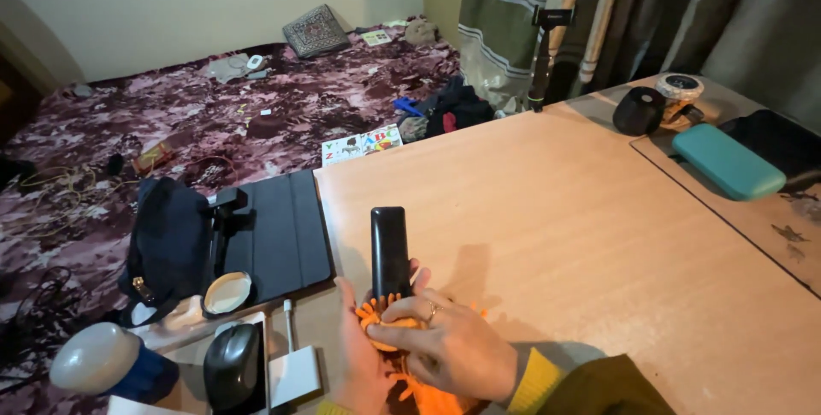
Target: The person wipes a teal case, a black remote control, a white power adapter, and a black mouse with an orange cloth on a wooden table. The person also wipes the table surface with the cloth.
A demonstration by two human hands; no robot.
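While the left hand [363, 355] held the long black plastic remote [390, 251] upright at the near edge of the light wooden table [556, 218], the right hand [453, 346] pinched a fuzzy orange cleaning cloth [385, 317] against its lower end. Both hands were closed tight on these things. To wipe well, I think the remote should be kept steady and the cloth rubbed softly.

A pale wooden table [599, 235] stands beside a maroon patterned bed [214, 124], plain cream wall [214, 4] and striped curtains [505, 21] behind.
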